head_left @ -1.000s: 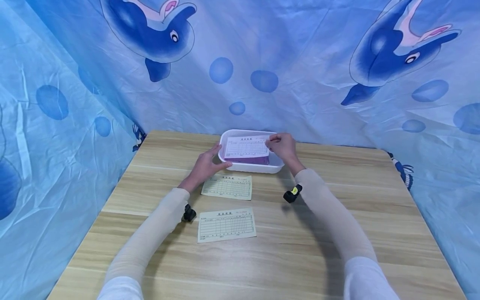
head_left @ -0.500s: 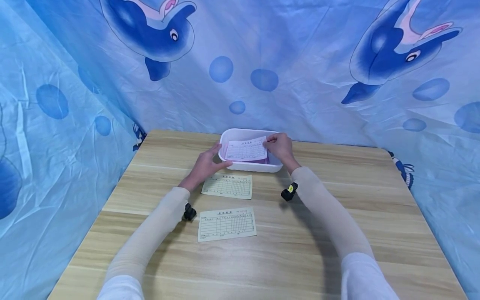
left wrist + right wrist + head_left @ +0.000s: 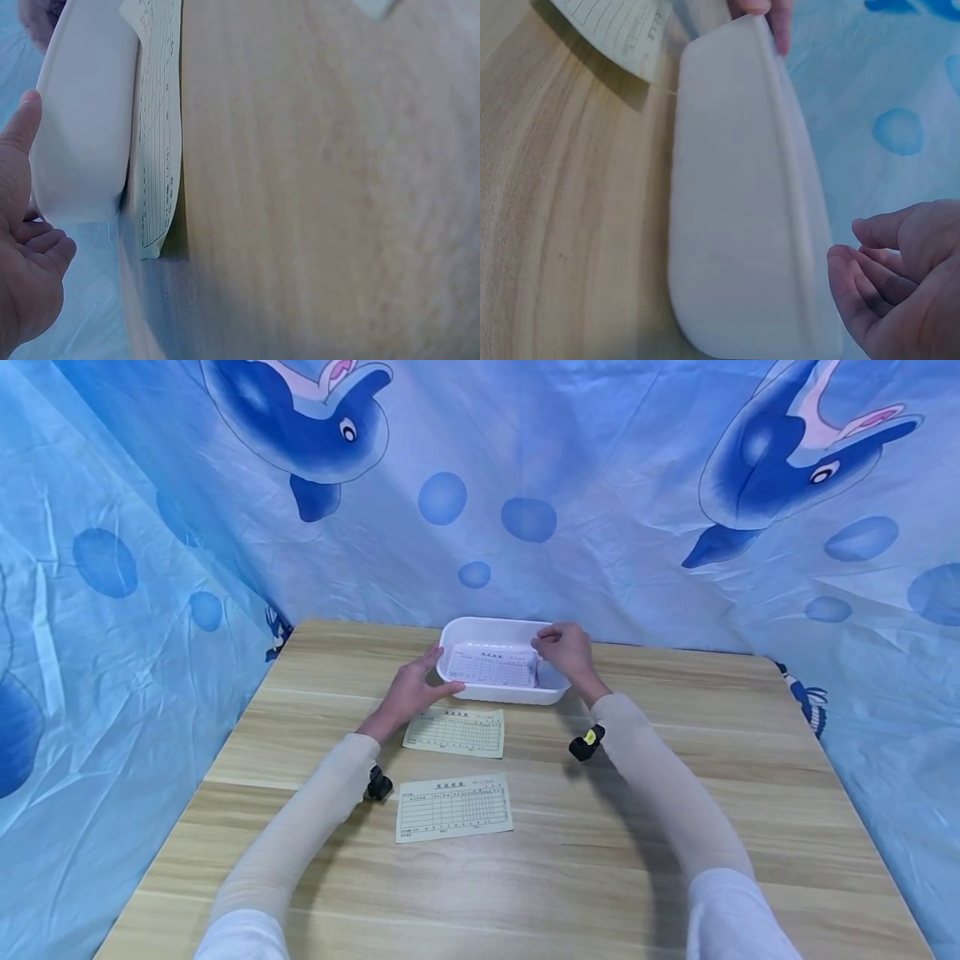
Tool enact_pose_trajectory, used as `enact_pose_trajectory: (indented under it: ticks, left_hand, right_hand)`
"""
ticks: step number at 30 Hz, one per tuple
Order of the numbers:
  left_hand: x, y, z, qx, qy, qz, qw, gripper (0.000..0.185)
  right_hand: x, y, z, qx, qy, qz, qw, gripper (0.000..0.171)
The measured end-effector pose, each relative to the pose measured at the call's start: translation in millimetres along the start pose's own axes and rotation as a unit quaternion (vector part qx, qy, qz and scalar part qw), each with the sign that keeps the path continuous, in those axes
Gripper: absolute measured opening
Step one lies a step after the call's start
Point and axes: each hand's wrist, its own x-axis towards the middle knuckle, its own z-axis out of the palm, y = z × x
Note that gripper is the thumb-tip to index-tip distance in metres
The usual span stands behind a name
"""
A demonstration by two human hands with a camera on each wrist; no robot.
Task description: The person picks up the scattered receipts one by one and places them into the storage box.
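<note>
A white plastic tray (image 3: 498, 695) stands near the table's far edge. At its left end, my left hand (image 3: 408, 693) grips it, the thumb along the front rim and the fingers at the side; the left wrist view shows this hand (image 3: 30, 300) too. Inside the tray lies a pale pink-white printed form slip (image 3: 491, 669). My right hand (image 3: 567, 652) hovers over the tray's right end, apart from the slip. With its fingers loosely bent, the right hand (image 3: 907, 277) holds nothing in the right wrist view.
Two pale green printed form slips lie on the wooden table (image 3: 637, 827): one slip (image 3: 461, 732) just in front of the tray, another slip (image 3: 454, 808) nearer me. A blue dolphin-patterned cloth (image 3: 615, 552) hangs behind the table and along its sides.
The slip in my right hand came down into the tray and was let go, covering the purple sheet seen earlier. My right hand then drew slightly right. My left hand stayed put.
</note>
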Motion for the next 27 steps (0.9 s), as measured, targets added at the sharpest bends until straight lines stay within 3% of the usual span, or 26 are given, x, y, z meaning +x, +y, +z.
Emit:
enact_pose_trajectory:
  ticks: [6, 13, 27]
  left_hand:
    - [0.8, -1.5, 0.9, 0.002, 0.001, 0.005, 1.0, 0.099]
    - [0.9, -1.3, 0.4, 0.0, -0.001, 0.002, 1.0, 0.099]
    - [-0.6, 2.3, -0.9, 0.008, -0.003, -0.004, 1.0, 0.098]
  right_hand:
    - [-13.6, -9.1, -16.0, 0.017, -0.012, -0.036, 0.999, 0.027]
    - [-44.7, -20.7, -27.6, 0.033, -0.019, -0.087, 0.996, 0.028]
    - [-89.3, -14.0, -15.6, 0.08, -0.03, -0.109, 0.99, 0.022]
